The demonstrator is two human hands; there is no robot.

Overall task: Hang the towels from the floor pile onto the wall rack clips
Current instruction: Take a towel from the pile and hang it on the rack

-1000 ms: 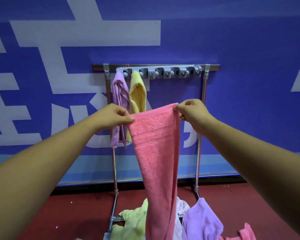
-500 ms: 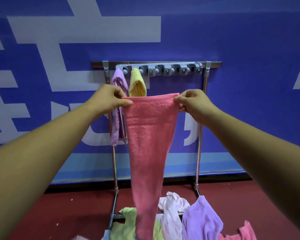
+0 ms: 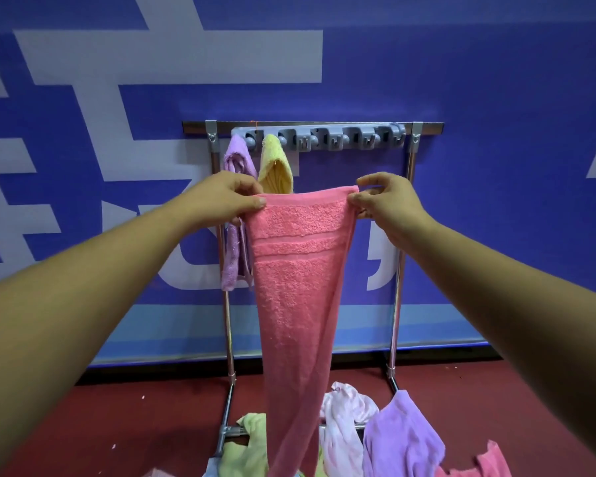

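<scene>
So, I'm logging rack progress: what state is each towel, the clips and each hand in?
pink towel: held up by top corners, unclipped.
left hand: pinches its left corner.
right hand: pinches its right corner.
hung purple towel: on the first clip.
yellow towel: on the second clip.
other clips: bare.
floor pile: crumpled, unhung.

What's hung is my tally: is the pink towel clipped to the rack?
No, the left hand and right hand hold the pink towel below the clips.
</scene>
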